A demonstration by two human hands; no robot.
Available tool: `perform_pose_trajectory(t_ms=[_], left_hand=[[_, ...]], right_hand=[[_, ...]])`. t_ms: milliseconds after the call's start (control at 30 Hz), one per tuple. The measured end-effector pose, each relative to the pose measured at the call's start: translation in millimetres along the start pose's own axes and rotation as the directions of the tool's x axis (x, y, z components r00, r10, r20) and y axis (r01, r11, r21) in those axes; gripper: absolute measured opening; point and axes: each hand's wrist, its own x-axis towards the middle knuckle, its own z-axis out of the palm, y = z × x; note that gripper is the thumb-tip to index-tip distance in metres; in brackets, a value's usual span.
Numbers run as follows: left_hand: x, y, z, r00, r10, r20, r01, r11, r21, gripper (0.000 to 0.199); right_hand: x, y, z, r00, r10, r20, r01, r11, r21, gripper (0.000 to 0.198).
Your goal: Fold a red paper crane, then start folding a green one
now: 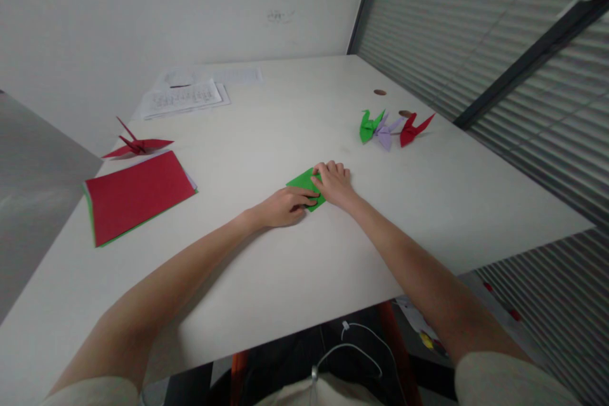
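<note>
A small folded piece of green origami paper (301, 179) lies on the white table in front of me. My left hand (282, 208) grips its near left side, index finger stretched across the top and the other fingers curled. Over the right side of the paper is my right hand (335, 184), its fingers bent and its thumb pressing down close to the left fingertips. The hands cover part of the sheet, so its full outline and the fold under the fingers are hidden.
On the white table (266, 292), a red-topped stack of coloured paper (140, 196) lies left, with a large red paper crane (137, 146) behind it. Green (368, 128), lilac (384, 134) and red (412, 131) cranes stand right. Written sheets (185, 98) lie far left; blinds (476, 38) flank the right.
</note>
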Motion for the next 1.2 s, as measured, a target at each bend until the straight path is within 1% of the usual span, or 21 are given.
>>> perform_pose_trajectory(t_ms=[100, 233, 367, 500, 567, 633, 667, 700, 733, 767, 800, 833, 867, 933, 967, 1067, 1133, 1200], left_hand=[[2.5, 0.2, 0.1, 0.999, 0.04, 0.006, -0.04, 0.997, 0.059, 0.032], [3.9, 2.1, 3.1, 0.998, 0.066, -0.004, -0.065, 0.986, 0.154, 0.026], [3.6, 2.4, 5.1, 0.993, 0.118, -0.012, -0.114, 0.977, 0.183, 0.023], [3.5, 3.5, 4.6, 0.993, 0.116, 0.001, -0.114, 0.973, 0.202, 0.023], [3.2, 4.6, 4.2, 0.994, 0.108, 0.009, -0.108, 0.971, 0.213, 0.023], [2.7, 5.3, 4.1, 0.995, 0.097, 0.012, -0.097, 0.971, 0.22, 0.025], [2.3, 5.4, 4.2, 0.996, 0.09, 0.012, -0.09, 0.971, 0.223, 0.026], [2.0, 5.3, 4.4, 0.997, 0.082, 0.013, -0.083, 0.971, 0.225, 0.027], [1.7, 5.0, 4.6, 0.997, 0.075, 0.013, -0.076, 0.971, 0.226, 0.027], [1.5, 4.7, 4.8, 0.997, 0.071, 0.014, -0.072, 0.971, 0.226, 0.028], [1.4, 4.4, 4.9, 0.997, 0.07, 0.016, -0.072, 0.971, 0.226, 0.027], [1.4, 4.2, 4.8, 0.997, 0.073, 0.017, -0.075, 0.972, 0.225, 0.027], [1.5, 4.3, 4.6, 0.997, 0.077, 0.018, -0.079, 0.971, 0.223, 0.027], [2.0, 5.1, 3.7, 0.996, 0.082, 0.022, -0.085, 0.972, 0.219, 0.027], [2.2, 5.8, 3.1, 0.997, 0.079, 0.026, -0.082, 0.973, 0.216, 0.027], [2.6, 7.9, 1.4, 0.998, 0.05, 0.035, -0.056, 0.978, 0.203, 0.026], [2.5, 8.6, 0.9, 0.999, 0.041, 0.036, -0.047, 0.981, 0.186, 0.027], [2.1, 8.4, 1.1, 0.999, 0.04, 0.03, -0.044, 0.985, 0.167, 0.028]], right_hand=[[-0.4, -0.4, -2.9, 1.0, 0.001, 0.021, -0.001, 1.0, -0.004, 0.025], [0.1, 1.2, -3.0, 1.0, -0.006, 0.026, 0.006, 1.0, -0.001, 0.026], [0.2, 2.9, 2.1, 1.0, -0.003, 0.009, 0.003, 1.0, 0.004, 0.028], [3.5, 4.6, 5.2, 1.0, 0.014, 0.0, -0.014, 0.999, 0.03, 0.027], [8.6, 8.3, 2.2, 1.0, 0.03, 0.008, -0.031, 0.995, 0.098, 0.026], [13.8, 14.1, -5.4, 0.998, 0.048, 0.035, -0.055, 0.968, 0.245, 0.026], [14.9, 17.4, -10.6, 0.998, 0.046, 0.047, -0.059, 0.941, 0.334, 0.027], [14.2, 20.5, -16.5, 0.999, 0.029, 0.039, -0.043, 0.907, 0.418, 0.028], [11.3, 23.0, -22.4, 1.0, -0.007, 0.003, 0.004, 0.881, 0.472, 0.029], [6.2, 24.9, -27.9, 0.996, -0.069, -0.048, 0.084, 0.87, 0.486, 0.03], [-1.0, 25.9, -32.5, 0.985, -0.141, -0.1, 0.171, 0.87, 0.462, 0.029], [-9.6, 26.2, -35.9, 0.967, -0.223, -0.123, 0.254, 0.873, 0.417, 0.029], [-18.9, 25.9, -37.9, 0.946, -0.3, -0.119, 0.323, 0.87, 0.372, 0.03], [-36.1, 24.9, -37.6, 0.91, -0.407, -0.078, 0.41, 0.862, 0.297, 0.032], [-42.6, 24.9, -36.0, 0.9, -0.433, -0.053, 0.43, 0.86, 0.274, 0.034], [-50.4, 30.5, -28.9, 0.893, -0.449, 0.008, 0.434, 0.868, 0.242, 0.039], [-45.7, 40.1, -25.2, 0.88, -0.473, 0.04, 0.452, 0.862, 0.229, 0.041], [-34.3, 52.7, -23.4, 0.852, -0.518, 0.074, 0.494, 0.843, 0.211, 0.042]])
